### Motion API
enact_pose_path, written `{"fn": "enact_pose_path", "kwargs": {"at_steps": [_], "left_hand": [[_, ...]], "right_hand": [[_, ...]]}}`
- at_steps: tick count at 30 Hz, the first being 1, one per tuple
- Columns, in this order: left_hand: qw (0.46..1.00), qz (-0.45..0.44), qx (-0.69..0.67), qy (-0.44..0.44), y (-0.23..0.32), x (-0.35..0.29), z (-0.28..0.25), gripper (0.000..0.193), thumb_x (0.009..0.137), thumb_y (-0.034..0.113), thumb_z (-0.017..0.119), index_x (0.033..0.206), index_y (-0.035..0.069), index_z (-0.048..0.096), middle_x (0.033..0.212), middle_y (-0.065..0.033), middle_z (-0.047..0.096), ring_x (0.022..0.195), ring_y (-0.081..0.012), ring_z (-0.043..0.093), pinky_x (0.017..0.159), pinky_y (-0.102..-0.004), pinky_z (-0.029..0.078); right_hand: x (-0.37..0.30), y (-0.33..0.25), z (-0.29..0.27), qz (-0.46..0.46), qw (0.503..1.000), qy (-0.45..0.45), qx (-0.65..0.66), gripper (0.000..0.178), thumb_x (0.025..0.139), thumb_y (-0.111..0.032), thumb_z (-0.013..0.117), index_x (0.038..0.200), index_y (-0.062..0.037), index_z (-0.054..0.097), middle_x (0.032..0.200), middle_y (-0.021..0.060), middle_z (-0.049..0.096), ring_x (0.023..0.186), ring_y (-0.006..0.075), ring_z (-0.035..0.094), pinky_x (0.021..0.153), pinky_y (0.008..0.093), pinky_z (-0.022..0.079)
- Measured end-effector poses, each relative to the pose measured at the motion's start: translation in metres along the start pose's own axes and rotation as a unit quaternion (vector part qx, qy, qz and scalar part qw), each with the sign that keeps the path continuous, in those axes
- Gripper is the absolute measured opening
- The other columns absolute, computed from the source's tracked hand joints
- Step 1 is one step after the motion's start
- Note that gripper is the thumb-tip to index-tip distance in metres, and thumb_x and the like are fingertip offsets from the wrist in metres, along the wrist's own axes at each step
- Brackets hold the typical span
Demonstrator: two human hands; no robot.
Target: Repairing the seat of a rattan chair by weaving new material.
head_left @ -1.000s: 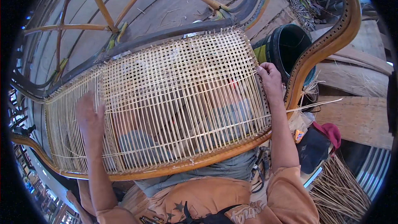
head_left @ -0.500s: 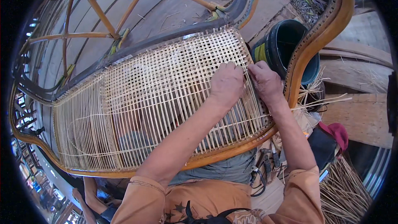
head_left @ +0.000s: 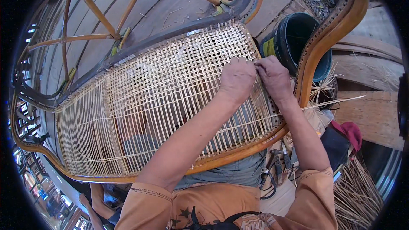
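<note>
A cane-woven panel (head_left: pixel 166 64) fills a curved rattan frame (head_left: pixel 238 150) lying across my lap. Its far part is a close grid of pale strips; nearer me, mostly lengthwise strands (head_left: pixel 170 119) run with a few crossing strips. My left hand (head_left: pixel 238 78) is closed over the weave near the panel's right edge. Right beside it, my right hand (head_left: pixel 274 79) pinches at that same edge, fingertips nearly touching the left hand's. Whatever they grip is hidden by the fingers. Loose cane ends (head_left: pixel 336 102) stick out to the right beyond my right forearm.
A dark bucket (head_left: pixel 324 64) stands behind the frame's raised right arm (head_left: pixel 311 55). Tools (head_left: pixel 279 164) and a cane bundle (head_left: pixel 358 196) lie at lower right, near a dark red cloth (head_left: pixel 350 134). Another person's arm (head_left: pixel 97 200) shows at lower left. Rattan bracing (head_left: pixel 96 10) rises far left.
Both hands stay at the panel's right edge, moving slightly. My right hand's fingers have drawn in closer to the left hand. The view has shifted a little.
</note>
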State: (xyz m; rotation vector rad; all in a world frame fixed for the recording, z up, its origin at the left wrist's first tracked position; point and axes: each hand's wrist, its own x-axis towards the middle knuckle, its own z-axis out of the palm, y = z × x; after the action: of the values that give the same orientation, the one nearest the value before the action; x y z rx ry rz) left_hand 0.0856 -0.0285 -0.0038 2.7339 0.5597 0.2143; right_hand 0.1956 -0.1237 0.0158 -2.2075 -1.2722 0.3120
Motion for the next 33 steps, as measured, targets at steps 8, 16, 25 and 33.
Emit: {"fn": "enact_pose_path", "kwargs": {"at_steps": [8, 16, 25, 33], "left_hand": [[0.983, -0.022, -0.12, 0.136, 0.0, -0.007, 0.006, 0.009, 0.077, 0.007, 0.06, 0.085, 0.007, 0.061, 0.082, -0.0092, 0.058, 0.081, -0.0262, 0.058, 0.068, -0.0378, 0.048], [0.986, -0.022, -0.117, 0.119, 0.003, -0.007, 0.003, 0.02, 0.076, 0.009, 0.06, 0.095, 0.011, 0.065, 0.091, -0.0024, 0.061, 0.081, -0.0234, 0.057, 0.071, -0.0358, 0.047], [0.993, 0.026, -0.065, 0.093, 0.006, -0.011, 0.004, 0.028, 0.074, 0.009, 0.058, 0.102, 0.009, 0.065, 0.096, -0.0021, 0.058, 0.083, -0.0218, 0.054, 0.073, -0.0349, 0.044], [1.0, 0.019, -0.013, 0.015, 0.016, -0.013, -0.002, 0.034, 0.076, 0.011, 0.057, 0.109, 0.003, 0.06, 0.102, -0.0058, 0.053, 0.09, -0.0226, 0.052, 0.076, -0.0359, 0.042]], "right_hand": [[-0.01, 0.032, 0.023, 0.263, 0.926, 0.086, 0.257, 0.021, 0.091, -0.014, 0.057, 0.096, 0.0045, 0.064, 0.082, 0.0077, 0.066, 0.076, 0.0118, 0.058, 0.073, 0.028, 0.047], [-0.009, 0.022, 0.02, 0.295, 0.895, 0.018, 0.334, 0.027, 0.091, -0.021, 0.057, 0.096, 0.0053, 0.064, 0.078, 0.0039, 0.063, 0.074, 0.0083, 0.054, 0.069, 0.0258, 0.045], [-0.006, 0.02, 0.015, 0.287, 0.916, -0.009, 0.281, 0.025, 0.086, -0.017, 0.056, 0.094, 0.0056, 0.065, 0.077, 0.0069, 0.065, 0.071, 0.0104, 0.057, 0.067, 0.028, 0.047], [0.001, 0.019, 0.016, 0.279, 0.939, -0.047, 0.194, 0.029, 0.085, -0.02, 0.054, 0.097, 0.0057, 0.062, 0.083, 0.0138, 0.066, 0.077, 0.018, 0.06, 0.072, 0.034, 0.048]]}}
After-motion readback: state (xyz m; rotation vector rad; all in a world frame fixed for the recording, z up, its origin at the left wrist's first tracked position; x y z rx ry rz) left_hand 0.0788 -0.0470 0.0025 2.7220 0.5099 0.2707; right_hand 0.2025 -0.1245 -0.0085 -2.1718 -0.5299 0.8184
